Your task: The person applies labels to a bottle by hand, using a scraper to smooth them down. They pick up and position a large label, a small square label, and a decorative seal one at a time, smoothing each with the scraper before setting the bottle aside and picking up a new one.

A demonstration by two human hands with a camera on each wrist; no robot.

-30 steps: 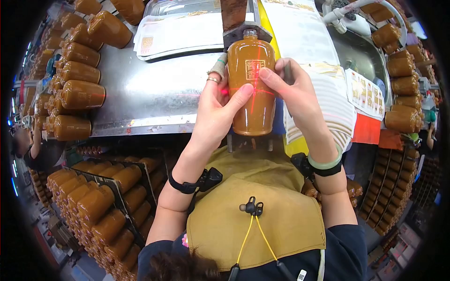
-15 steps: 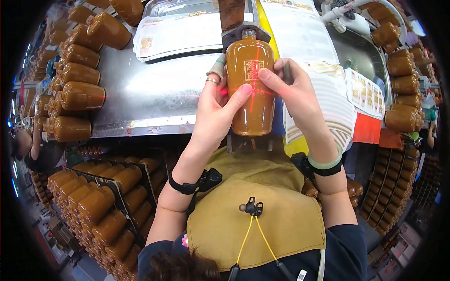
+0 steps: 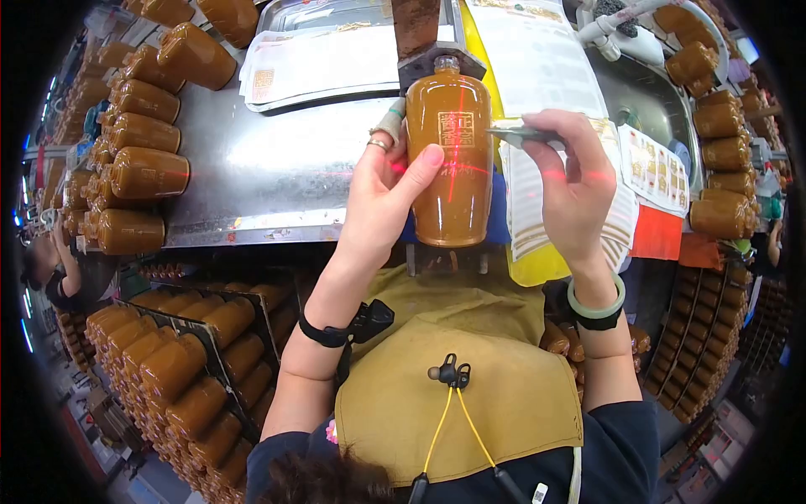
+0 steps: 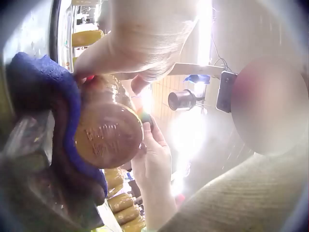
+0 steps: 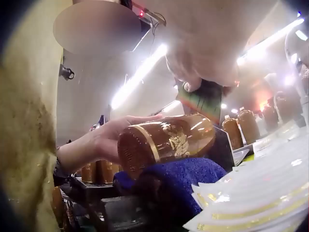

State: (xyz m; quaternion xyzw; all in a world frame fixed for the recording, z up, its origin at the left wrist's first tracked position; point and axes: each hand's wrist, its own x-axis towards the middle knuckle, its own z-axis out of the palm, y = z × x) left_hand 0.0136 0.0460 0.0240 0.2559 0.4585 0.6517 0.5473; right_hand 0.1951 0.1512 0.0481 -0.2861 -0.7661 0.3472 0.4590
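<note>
A glossy brown bottle (image 3: 451, 202) with a gold square stamp of characters lies with its neck against a metal bracket (image 3: 445, 57). Blue padding (image 5: 188, 176) supports it from below in the right wrist view. My left hand (image 3: 378, 197) grips the bottle's left side, thumb across its front and a pale cover on one finger. To the right, my right hand (image 3: 579, 185) pinches a dark, flat scraper (image 3: 529, 133), whose tip is right at the bottle's edge beside the stamp. Red laser lines cross on the bottle.
White sheets with gold bands (image 3: 621, 206) fan out right of the bottle, beside a printed card (image 3: 655, 168). A stack of white sheets (image 3: 327, 67) lies on the metal table (image 3: 269, 168). Rows of brown bottles (image 3: 143, 172) stand at the left, more at the right.
My right hand has come off the bottle and moved right, with the scraper now plainly showing between its fingers. The stamp is uncovered. My left hand still grips the bottle.
</note>
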